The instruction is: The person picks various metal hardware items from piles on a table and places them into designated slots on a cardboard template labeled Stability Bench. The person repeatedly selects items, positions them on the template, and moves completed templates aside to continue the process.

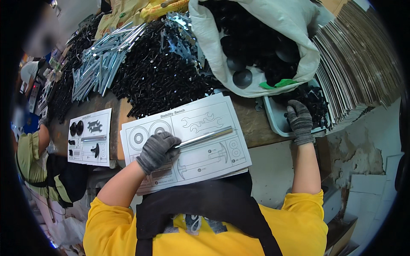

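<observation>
My left hand [159, 150], in a grey knit glove, is closed round one end of a shiny metal tube [207, 137]. The tube lies slanted over a stack of white printed sheets [196, 117] with line drawings of discs, wrenches and bars. At the right, my right hand [300, 121], gloved the same way, reaches over the near side of a pale plastic tray [275, 118]. Black parts [315, 106] fill that tray, and the right fingers curl down among them. Whatever those fingers grip is hidden.
A white sack [314, 55] of black discs stands behind the tray. Stacked cardboard [354, 55] rises at far right. Heaps of black bolts [158, 72], metal tubes [104, 57] and flat wrenches [181, 36] cover the bench's back. A printed card [89, 117] carries sample parts. Another person's arm [43, 137] shows at left.
</observation>
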### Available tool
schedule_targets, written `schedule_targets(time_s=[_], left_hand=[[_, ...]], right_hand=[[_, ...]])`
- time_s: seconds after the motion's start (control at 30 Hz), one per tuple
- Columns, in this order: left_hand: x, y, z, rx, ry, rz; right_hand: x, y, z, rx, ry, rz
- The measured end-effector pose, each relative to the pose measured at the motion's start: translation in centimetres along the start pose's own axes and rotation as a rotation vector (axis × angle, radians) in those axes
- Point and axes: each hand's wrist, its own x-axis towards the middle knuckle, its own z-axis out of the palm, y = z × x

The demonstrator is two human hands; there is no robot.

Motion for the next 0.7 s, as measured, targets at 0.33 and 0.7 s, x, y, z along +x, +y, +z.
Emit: schedule_targets(time_s=[0.33,0.7], left_hand=[[0.5,1.0,0.8,-0.056,0.044,-0.024],[0.3,1.1,0.1,-0.095,-0.034,-0.072]], right_hand=[[3.8,-7.9,4.6,-0.288,-0.634,-0.206],[2.2,-10.5,10.4,-0.328,-0.483,0.434]])
